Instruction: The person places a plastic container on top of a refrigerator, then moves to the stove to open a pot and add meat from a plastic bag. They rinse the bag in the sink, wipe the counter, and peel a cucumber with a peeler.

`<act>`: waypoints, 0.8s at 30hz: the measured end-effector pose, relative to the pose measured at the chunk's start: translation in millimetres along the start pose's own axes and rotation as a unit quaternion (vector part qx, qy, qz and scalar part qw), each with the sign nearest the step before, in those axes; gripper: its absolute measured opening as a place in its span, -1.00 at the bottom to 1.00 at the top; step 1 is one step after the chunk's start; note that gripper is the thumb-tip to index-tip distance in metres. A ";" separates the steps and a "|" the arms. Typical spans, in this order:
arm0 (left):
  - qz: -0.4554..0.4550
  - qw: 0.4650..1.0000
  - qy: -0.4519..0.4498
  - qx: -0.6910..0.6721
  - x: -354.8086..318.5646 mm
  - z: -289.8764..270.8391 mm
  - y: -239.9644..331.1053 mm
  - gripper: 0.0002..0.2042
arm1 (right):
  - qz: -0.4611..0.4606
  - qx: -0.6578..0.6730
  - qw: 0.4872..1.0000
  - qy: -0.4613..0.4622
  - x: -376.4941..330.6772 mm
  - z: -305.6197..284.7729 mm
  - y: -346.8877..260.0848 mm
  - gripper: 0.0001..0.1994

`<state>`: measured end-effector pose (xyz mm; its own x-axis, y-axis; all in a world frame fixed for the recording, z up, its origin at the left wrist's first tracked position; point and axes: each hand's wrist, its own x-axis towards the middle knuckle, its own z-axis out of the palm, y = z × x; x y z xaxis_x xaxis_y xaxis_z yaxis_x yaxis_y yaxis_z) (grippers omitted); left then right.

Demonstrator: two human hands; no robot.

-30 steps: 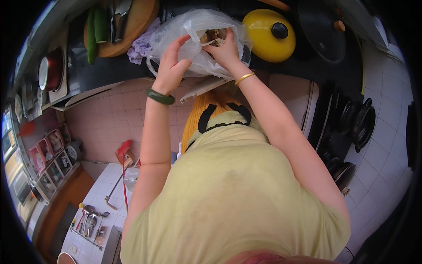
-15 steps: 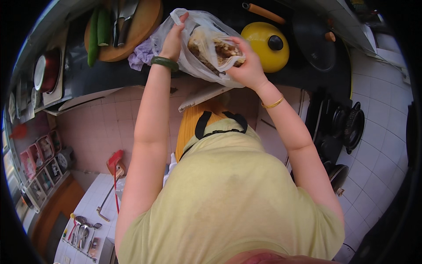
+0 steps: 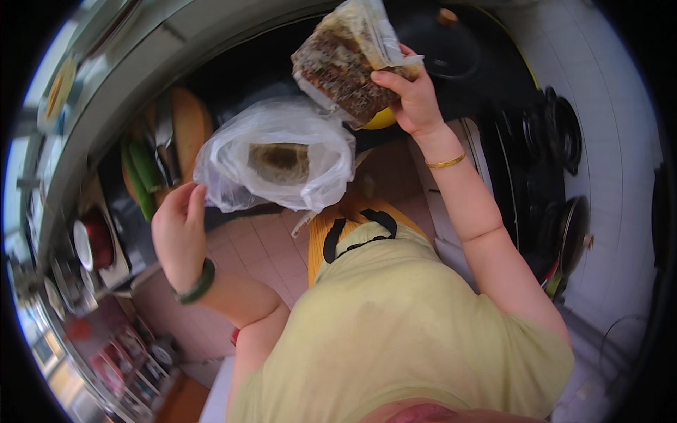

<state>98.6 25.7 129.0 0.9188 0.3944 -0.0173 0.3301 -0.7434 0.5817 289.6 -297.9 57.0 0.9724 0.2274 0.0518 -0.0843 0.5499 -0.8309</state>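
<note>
ok so the right hand (image 3: 419, 102) has a brown slab in plastic wrap (image 3: 345, 67) clamped under its thumb, top of the frame, just right of centre. left hand (image 3: 180, 233) is narrow, fingertips at the clear plastic bag (image 3: 328, 166) left of centre, can't tell if it's gripping.

I have the plastic bag (image 3: 229, 166) at the front edge of the counter (image 3: 226, 81), between my left hand (image 3: 179, 233) and the package (image 3: 349, 70) in my right hand (image 3: 417, 102). Left of the bag, the cutting board (image 3: 193, 123) bears cucumbers (image 3: 144, 166); the pot (image 3: 101, 240) sits farther left. A lid (image 3: 451, 53) lies beyond my right hand.
</note>
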 end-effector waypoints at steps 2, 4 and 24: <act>0.054 0.985 0.087 -0.137 4.7 7.4 45.8 -0.74 | 0.009 0.020 1.000 0.008 -7.7 -4.6 -11.3 -0.42; 0.176 0.955 0.023 -0.239 24.8 43.4 106.2 -0.62 | 0.025 0.060 0.998 0.015 -11.1 -16.3 -26.8 -0.46; 0.201 0.766 -0.478 -0.380 132.8 371.7 491.1 -0.56 | -0.075 0.200 0.937 0.277 -28.6 -236.5 -193.7 -0.62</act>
<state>463.2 -487.8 110.1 0.7721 -0.6293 -0.0886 0.0916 -0.0278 0.9954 329.5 -601.0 85.5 0.9339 -0.2680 -0.2367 0.0954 0.8247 -0.5575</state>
